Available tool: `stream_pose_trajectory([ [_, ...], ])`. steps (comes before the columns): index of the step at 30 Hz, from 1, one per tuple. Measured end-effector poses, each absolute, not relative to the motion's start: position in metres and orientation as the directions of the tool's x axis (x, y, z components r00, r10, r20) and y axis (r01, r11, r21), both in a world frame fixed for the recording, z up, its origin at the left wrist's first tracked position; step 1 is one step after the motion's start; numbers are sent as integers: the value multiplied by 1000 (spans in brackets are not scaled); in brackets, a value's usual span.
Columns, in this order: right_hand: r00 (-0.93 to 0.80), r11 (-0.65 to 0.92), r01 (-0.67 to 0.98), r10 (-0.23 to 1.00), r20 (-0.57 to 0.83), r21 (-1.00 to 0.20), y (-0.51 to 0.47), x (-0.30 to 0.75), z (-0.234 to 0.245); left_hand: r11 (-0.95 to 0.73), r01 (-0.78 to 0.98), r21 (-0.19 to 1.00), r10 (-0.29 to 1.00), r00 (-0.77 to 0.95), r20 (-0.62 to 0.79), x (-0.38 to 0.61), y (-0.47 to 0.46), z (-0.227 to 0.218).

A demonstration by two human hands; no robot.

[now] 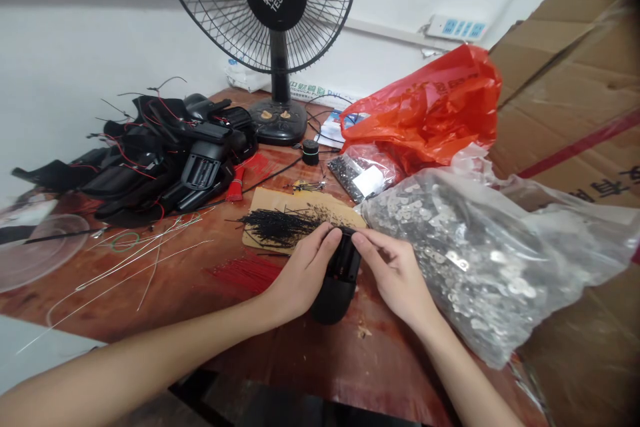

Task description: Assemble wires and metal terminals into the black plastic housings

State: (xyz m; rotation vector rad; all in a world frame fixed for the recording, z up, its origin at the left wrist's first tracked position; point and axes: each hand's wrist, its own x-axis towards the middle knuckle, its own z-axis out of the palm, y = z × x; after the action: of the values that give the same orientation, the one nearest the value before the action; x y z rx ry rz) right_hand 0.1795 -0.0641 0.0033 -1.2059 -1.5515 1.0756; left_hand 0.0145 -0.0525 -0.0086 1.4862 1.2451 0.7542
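A black plastic housing with a battery compartment (pixel 334 297) is held between my two hands above the front of the table. My left hand (pixel 306 270) grips its left side, the thumb at its upper end. On the other side, my right hand (pixel 393 270) pinches the upper right corner with thumb and fingers. The compartment faces up, and the rounded end points toward me. Just beyond my left hand, a bundle of short black wires (pixel 275 225) lies on a tan sheet (pixel 260 200). Thin red wires (pixel 243 273) are spread on the table beside that hand.
Similar black housings with red wires (pixel 165 153) are piled at the left. A fan (pixel 277 90) stands at the back. On the right are a clear bag of metal pieces (pixel 465 260), a red plastic bag (pixel 425 107) and cardboard (pixel 565 100). Loose pale wires (pixel 145 257) lie left.
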Motion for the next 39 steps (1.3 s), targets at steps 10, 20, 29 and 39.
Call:
stream_pose_trajectory([
  [10, -179, 173, 232, 975, 132, -957, -64, 179, 2, 69, 296, 953, 951, 270, -153, 14, -51, -9],
  [20, -166, 168, 211, 977, 134, -963, -65, 179, 4, 94, 252, 963, 953, 256, -160, 14, -53, -17],
  [29, -173, 176, 221, 975, 139, -959, -64, 179, 4, 78, 104, 991, 956, 273, -104, 9, -51, -29],
  [39, -143, 161, 212, 981, 132, -964, -64, 179, 4, 60, 164, 985, 941, 320, -111, 10, -52, -19],
])
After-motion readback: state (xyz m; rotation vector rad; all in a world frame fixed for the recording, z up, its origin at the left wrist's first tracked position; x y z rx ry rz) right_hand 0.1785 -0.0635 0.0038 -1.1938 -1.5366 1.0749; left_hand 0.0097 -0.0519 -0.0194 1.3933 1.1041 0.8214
